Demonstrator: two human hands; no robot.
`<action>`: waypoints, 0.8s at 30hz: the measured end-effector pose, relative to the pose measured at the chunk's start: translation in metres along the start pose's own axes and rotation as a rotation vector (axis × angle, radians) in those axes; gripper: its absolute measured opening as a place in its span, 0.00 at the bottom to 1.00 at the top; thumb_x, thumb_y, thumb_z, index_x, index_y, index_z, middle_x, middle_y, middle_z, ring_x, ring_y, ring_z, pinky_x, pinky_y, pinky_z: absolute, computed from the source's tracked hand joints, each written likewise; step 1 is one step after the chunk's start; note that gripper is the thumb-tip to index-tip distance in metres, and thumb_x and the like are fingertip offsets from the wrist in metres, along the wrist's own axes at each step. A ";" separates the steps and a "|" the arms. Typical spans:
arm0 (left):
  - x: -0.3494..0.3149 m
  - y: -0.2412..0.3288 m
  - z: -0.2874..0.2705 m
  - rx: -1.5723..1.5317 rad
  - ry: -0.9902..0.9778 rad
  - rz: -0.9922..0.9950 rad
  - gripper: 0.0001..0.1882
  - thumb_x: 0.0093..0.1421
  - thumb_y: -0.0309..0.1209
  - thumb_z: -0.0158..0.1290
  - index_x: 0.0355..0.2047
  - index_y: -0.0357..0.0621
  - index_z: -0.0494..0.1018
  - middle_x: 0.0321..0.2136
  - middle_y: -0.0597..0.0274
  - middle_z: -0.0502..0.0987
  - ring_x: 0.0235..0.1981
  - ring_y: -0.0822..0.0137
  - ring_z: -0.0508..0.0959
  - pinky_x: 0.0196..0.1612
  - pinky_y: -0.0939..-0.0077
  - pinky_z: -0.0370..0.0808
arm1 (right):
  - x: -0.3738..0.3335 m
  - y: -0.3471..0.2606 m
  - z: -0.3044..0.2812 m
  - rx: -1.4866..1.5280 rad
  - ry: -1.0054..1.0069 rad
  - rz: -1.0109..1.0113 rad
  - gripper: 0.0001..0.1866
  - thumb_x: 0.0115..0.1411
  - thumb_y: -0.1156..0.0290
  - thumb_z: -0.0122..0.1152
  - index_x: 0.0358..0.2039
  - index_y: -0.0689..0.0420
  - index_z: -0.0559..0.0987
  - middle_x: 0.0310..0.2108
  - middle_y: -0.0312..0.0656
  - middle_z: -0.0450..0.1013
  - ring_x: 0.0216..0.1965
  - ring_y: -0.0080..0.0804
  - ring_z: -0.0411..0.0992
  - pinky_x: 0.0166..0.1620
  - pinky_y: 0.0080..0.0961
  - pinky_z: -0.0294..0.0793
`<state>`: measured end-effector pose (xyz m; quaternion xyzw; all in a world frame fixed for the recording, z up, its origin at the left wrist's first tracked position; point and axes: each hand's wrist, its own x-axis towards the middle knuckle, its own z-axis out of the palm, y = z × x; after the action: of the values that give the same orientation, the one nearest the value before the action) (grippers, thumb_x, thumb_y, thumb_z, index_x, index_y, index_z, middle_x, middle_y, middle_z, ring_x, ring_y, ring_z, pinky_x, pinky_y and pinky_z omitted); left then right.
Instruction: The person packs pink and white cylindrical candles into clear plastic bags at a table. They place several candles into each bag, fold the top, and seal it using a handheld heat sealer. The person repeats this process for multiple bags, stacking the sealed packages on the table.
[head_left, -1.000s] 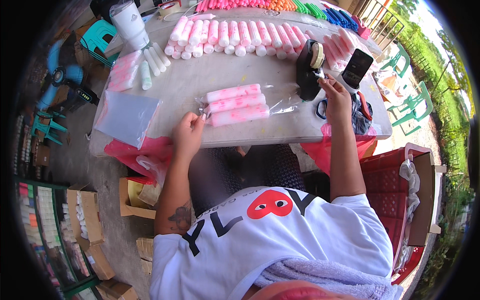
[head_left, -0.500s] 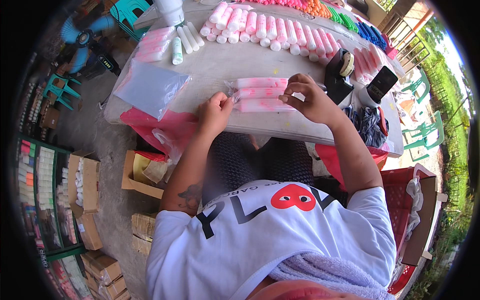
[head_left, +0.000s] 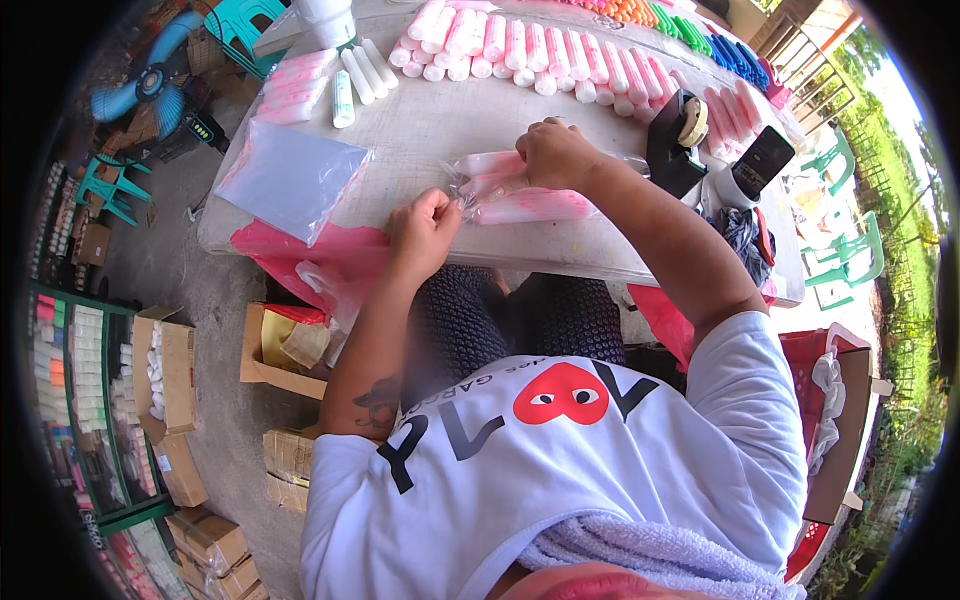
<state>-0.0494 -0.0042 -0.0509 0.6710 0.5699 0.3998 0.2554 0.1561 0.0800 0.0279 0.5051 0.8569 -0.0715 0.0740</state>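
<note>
A clear plastic bag (head_left: pixel 468 190) lies near the table's front edge. It wraps a row of white cylinders with pink markings (head_left: pixel 535 207), which look like candles. My left hand (head_left: pixel 425 225) is closed, pinching the bag's gathered left end between thumb and finger. Across the pack reaches my right hand (head_left: pixel 560 155), its fingers curled down over the far side. Those fingertips are mostly hidden, and whatever they grip cannot be made out. Right of the pack stands a black tape dispenser (head_left: pixel 678 145) with a roll of tape (head_left: pixel 694 122).
A stack of pink-and-white cylinders (head_left: pixel 545 60) runs along the back, beside orange, green and blue ones. Flat clear bags (head_left: pixel 290 178) lie at the left, near loose white cylinders (head_left: pixel 366 72). A phone (head_left: pixel 763 160) stands on a white holder at the right.
My right hand has moved left and away from me, over the pack, its fingers now curling down. My left hand still pinches the bag's end. The pack's cylinders have shifted and tilted slightly.
</note>
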 end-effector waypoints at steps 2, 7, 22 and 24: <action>0.005 -0.008 0.001 -0.050 -0.041 -0.021 0.12 0.58 0.35 0.56 0.27 0.40 0.67 0.26 0.61 0.73 0.25 0.69 0.70 0.31 0.73 0.70 | -0.024 0.014 0.011 0.317 0.410 -0.136 0.25 0.48 0.47 0.68 0.34 0.56 0.80 0.36 0.43 0.74 0.45 0.39 0.70 0.45 0.38 0.70; 0.045 0.000 0.001 0.152 0.223 0.310 0.21 0.56 0.39 0.58 0.44 0.41 0.68 0.44 0.56 0.72 0.42 0.63 0.74 0.47 0.70 0.70 | -0.137 0.008 -0.071 1.593 0.599 -0.924 0.29 0.64 0.57 0.51 0.62 0.56 0.60 0.43 0.39 0.67 0.44 0.32 0.68 0.50 0.32 0.67; -0.044 0.034 0.059 -0.124 -0.220 0.002 0.22 0.57 0.29 0.59 0.45 0.31 0.61 0.34 0.54 0.75 0.32 0.70 0.78 0.33 0.75 0.76 | -0.117 0.007 0.066 0.693 0.238 0.290 0.32 0.55 0.48 0.63 0.44 0.68 0.70 0.23 0.47 0.72 0.25 0.32 0.72 0.30 0.30 0.70; -0.053 0.034 0.058 -0.585 -0.219 -0.208 0.27 0.56 0.25 0.58 0.52 0.32 0.58 0.42 0.52 0.72 0.35 0.69 0.77 0.37 0.74 0.78 | -0.121 -0.004 0.062 0.599 0.247 0.326 0.30 0.55 0.49 0.64 0.39 0.67 0.71 0.23 0.47 0.71 0.26 0.34 0.71 0.31 0.31 0.69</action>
<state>0.0161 -0.0563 -0.0685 0.5465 0.4653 0.4439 0.5365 0.2137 -0.0376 -0.0084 0.6391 0.7087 -0.2451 -0.1712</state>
